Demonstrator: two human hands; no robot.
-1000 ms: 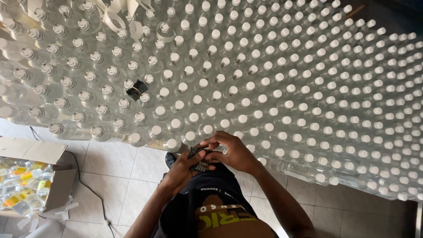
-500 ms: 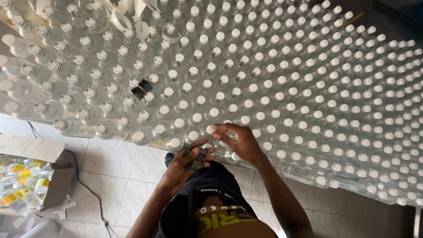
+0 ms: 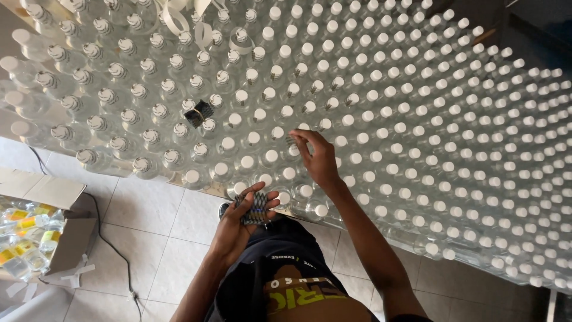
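A small stack of dark, patterned shrink sleeves [image 3: 255, 209] is held in the left hand [image 3: 238, 229], the fingers curled shut around it with the thumb pressed along its side, just below the near edge of the table [image 3: 205, 189]. The right hand [image 3: 319, 160] is stretched out over the rows of clear plastic bottles with white caps [image 3: 381, 143]; its fingertips [image 3: 296, 136] are pinched together on one small sleeve at a bottle cap [image 3: 290, 141] — whether the sleeve is already seated on the neck cannot be told. Nearly the whole table is covered by these bottles, set close in diagonal rows. Toward the far left, the bottles already wear dark-banded sleeves [image 3: 128, 116] over their caps, and a loose bundle of sleeves [image 3: 198, 112] is seen lying on top of them. On the tiled floor [image 3: 149, 220] at the left, an open cardboard box [image 3: 50, 197] is seen, filled with bottles bearing yellow labels [image 3: 24, 235] — a thin dark cable [image 3: 107, 244] runs past it.
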